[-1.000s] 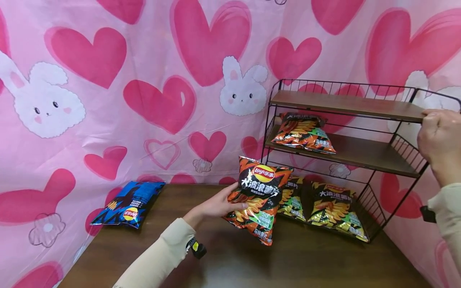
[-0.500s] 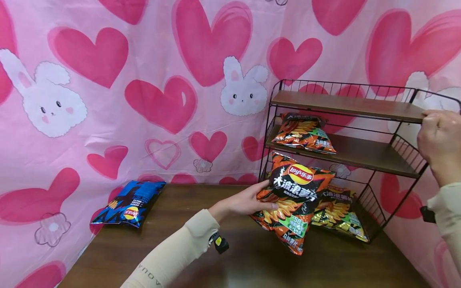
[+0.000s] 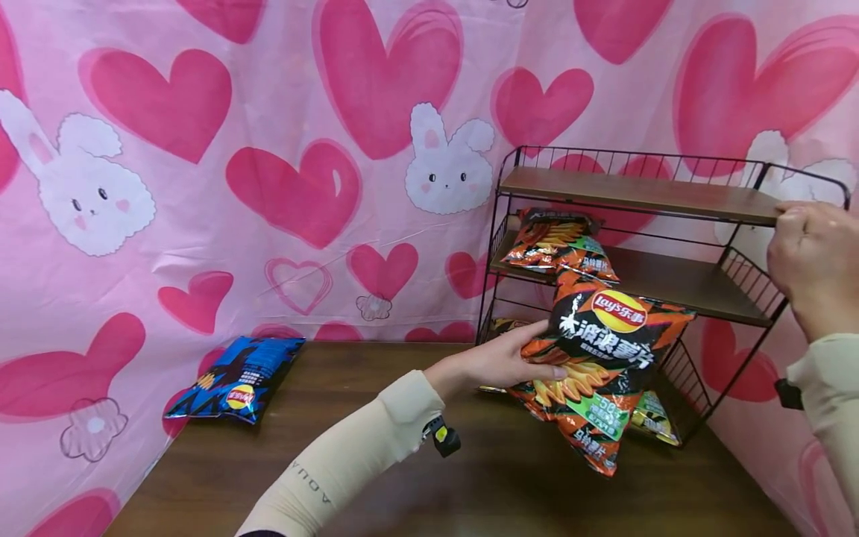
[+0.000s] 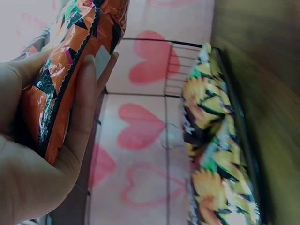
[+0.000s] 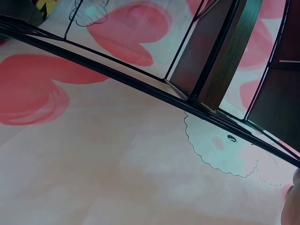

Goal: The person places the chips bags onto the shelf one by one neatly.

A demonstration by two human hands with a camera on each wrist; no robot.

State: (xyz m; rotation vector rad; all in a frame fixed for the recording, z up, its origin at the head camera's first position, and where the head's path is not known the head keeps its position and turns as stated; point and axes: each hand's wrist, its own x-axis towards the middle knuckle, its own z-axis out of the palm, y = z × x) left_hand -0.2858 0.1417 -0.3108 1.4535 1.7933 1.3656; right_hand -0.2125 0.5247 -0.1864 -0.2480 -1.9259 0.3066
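An orange and black bag of potato chips (image 3: 604, 350) is held up in my left hand (image 3: 503, 358), thumb across its front and fingers behind. In the left wrist view the fingers (image 4: 84, 108) wrap the bag's edge. My right hand (image 3: 815, 261) grips the right front corner of the top board of a black wire shelf rack (image 3: 637, 190), its fingers curled. Another orange chip bag (image 3: 560, 242) lies on the middle shelf at the left. Yellow chip bags (image 4: 206, 183) sit on the bottom level, mostly hidden in the head view behind the held bag.
A blue chip bag (image 3: 238, 380) lies at the left on the dark wooden table (image 3: 376, 477). The middle shelf (image 3: 678, 280) has bare board right of its bag. A pink heart-patterned cloth (image 3: 295, 89) hangs behind the rack.
My left hand has carried the orange chip bag rightward, from left of the rack to in front of its lower levels. The right hand has kept its grip on the rack's corner.
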